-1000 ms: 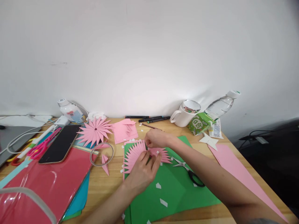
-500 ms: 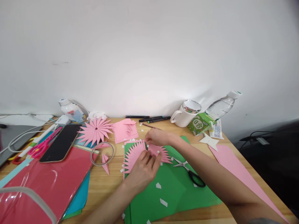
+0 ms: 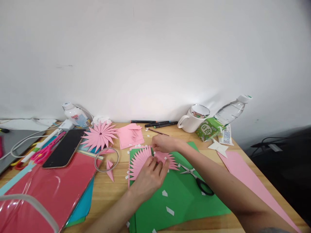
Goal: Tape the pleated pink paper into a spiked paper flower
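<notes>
A spiky pink folded-paper piece lies on green paper, its pointed tips spread in an arc to the left and right. My left hand rests over its near middle, fingers bent and closed on the paper. At the far side, my right hand pinches the piece near its centre, the wrist bent inward. The fingertips of both hands are partly hidden. Open-bladed scissors with black handles lie beside my right forearm. Small white paper scraps are scattered around the piece.
On the left are a pink paper star, a tape roll, a phone, pink scissors and a red pack. Behind stand markers, a mug, a green box and a water bottle.
Both hands keep nearly the same place on the pink folded paper; my right hand has shifted very slightly. Nothing was taken up or let go.
</notes>
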A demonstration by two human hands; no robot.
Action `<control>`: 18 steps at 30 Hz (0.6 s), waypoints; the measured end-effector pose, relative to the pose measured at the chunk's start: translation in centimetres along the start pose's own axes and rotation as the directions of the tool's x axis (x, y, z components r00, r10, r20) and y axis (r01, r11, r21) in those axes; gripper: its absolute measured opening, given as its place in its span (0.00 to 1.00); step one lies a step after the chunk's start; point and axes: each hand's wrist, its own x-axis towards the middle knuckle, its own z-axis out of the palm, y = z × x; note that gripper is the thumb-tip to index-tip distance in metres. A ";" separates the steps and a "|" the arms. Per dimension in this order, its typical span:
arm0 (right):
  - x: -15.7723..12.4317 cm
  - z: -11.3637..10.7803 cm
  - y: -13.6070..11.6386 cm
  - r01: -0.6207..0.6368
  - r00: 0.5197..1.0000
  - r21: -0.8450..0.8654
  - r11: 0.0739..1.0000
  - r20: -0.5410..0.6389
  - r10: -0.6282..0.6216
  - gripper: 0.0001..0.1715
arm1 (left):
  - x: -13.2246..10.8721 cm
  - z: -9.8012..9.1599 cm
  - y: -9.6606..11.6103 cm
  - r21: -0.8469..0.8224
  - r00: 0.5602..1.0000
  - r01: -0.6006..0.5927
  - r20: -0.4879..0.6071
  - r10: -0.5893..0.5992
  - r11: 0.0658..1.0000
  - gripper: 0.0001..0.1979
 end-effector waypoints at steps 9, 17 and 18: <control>0.1 0.1 -0.2 -0.007 1.000 -0.013 1.000 -0.002 0.007 0.11 | 0.0 0.4 0.1 -0.006 1.000 -0.004 0.002 0.004 1.000 0.23; 0.3 0.5 -0.2 -0.036 0.999 -0.027 0.999 -0.034 0.036 0.11 | 0.1 0.0 0.0 -0.009 1.000 0.006 0.030 -0.006 1.000 0.23; 0.3 0.5 -0.3 -0.039 0.999 -0.027 0.999 -0.039 0.038 0.10 | 0.1 0.1 0.0 -0.014 0.999 0.006 0.039 -0.005 1.000 0.24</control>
